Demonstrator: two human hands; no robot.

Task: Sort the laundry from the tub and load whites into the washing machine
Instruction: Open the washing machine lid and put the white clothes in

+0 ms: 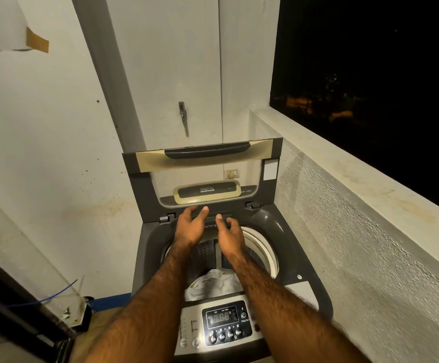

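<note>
A grey top-loading washing machine stands below me with its folding lid raised upright at the back. White laundry lies bunched inside the drum, seen between my forearms. My left hand and my right hand both reach over the drum opening toward the lid's lower edge, fingers spread and holding nothing. The tub is out of view.
The control panel with a lit display and buttons sits at the machine's front edge. A rough concrete parapet runs along the right. White walls with a tap stand behind. A dark frame and blue wire lie lower left.
</note>
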